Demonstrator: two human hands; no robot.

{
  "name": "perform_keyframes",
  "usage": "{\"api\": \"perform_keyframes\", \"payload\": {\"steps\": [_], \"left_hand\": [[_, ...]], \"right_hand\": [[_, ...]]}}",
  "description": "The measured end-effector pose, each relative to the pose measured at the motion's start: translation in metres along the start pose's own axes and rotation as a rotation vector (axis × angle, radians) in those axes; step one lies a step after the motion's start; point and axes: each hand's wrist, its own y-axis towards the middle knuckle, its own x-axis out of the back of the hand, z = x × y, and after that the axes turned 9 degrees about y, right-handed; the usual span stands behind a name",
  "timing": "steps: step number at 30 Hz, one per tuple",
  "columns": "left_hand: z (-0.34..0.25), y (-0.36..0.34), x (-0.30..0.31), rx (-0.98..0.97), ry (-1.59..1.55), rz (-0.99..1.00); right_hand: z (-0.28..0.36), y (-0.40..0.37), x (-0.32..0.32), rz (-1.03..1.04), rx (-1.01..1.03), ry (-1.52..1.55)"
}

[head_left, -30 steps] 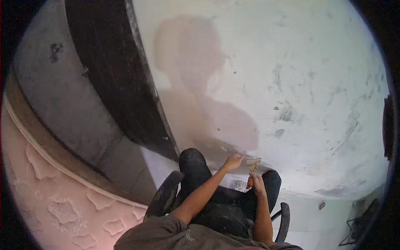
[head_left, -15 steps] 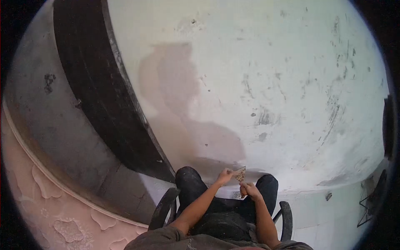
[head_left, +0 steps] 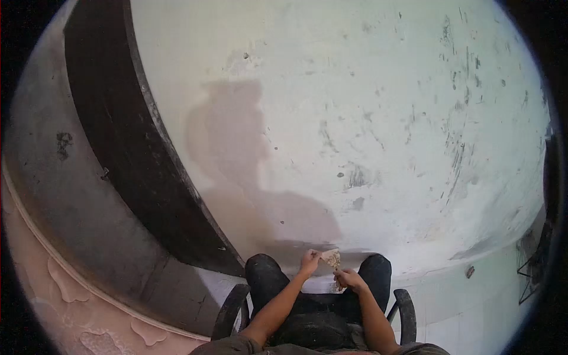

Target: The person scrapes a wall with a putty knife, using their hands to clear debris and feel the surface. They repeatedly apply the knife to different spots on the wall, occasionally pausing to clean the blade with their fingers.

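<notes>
Between my hands, above my lap, is what looks like a putty knife [head_left: 333, 259], with a fan-shaped blade mottled brown and beige. The blade's wide end points up and away from me. Wrapped round the narrow handle end is my right hand [head_left: 351, 280], which hides most of the handle. My left hand [head_left: 309, 261] pinches the blade's left edge near its wide end. Too small to tell is whether a separate thin piece lies under the left fingertips.
I sit in a chair with black armrests [head_left: 229, 312], facing a scuffed pale wall [head_left: 390, 130]. A dark board [head_left: 118, 118] slants down at the left. A pink quilted mattress [head_left: 65, 296] lies at lower left. On the tiled floor, right, is a small dark object [head_left: 470, 272].
The view has shifted, so the wall marks sit lower and further left. The blade has turned slightly, and both hands appear a little lower and to the left, keeping their grip.
</notes>
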Motion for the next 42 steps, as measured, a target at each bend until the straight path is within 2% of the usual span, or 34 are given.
{"api": "perform_keyframes", "payload": {"steps": [3, 12, 14, 17, 20, 24, 26, 30, 32, 36, 38, 42], "left_hand": [[0.007, 0.002, 0.000, -0.097, 0.065, -0.105], [-0.011, -0.008, 0.001, 0.103, 0.003, -0.122], [-0.017, -0.013, 0.003, 0.000, 0.047, -0.101], [0.025, 0.011, -0.010, -0.108, 0.023, -0.149], [0.000, -0.005, -0.004, -0.014, 0.077, -0.186], [-0.005, -0.008, -0.003, -0.006, 0.219, -0.229], [-0.001, -0.004, -0.005, -0.017, 0.066, -0.179], [-0.006, -0.006, -0.004, 0.025, 0.065, -0.178], [-0.010, -0.007, 0.000, 0.067, -0.041, -0.087], [-0.002, -0.004, -0.002, -0.034, 0.054, -0.148], [0.023, 0.012, -0.009, -0.084, 0.009, -0.175], [0.023, 0.008, -0.012, -0.158, -0.044, -0.181]], "right_hand": [[-0.003, 0.003, 0.001, -0.014, -0.031, -0.043], [-0.004, 0.004, -0.001, -0.073, 0.011, -0.060], [-0.004, 0.004, -0.001, -0.077, 0.018, -0.069], [-0.006, 0.006, 0.000, -0.084, 0.020, -0.082], [-0.007, 0.008, 0.002, -0.087, 0.026, -0.112], [-0.004, 0.005, 0.000, -0.112, 0.026, -0.094], [-0.007, 0.008, 0.003, -0.115, 0.033, -0.092], [-0.010, 0.009, 0.003, -0.169, 0.056, -0.087], [-0.009, 0.009, 0.003, -0.181, 0.060, -0.103], [-0.018, 0.015, 0.005, -0.211, 0.107, -0.149], [-0.017, 0.014, 0.004, -0.223, 0.101, -0.124], [0.003, -0.005, -0.007, -0.260, 0.124, -0.085]]}}
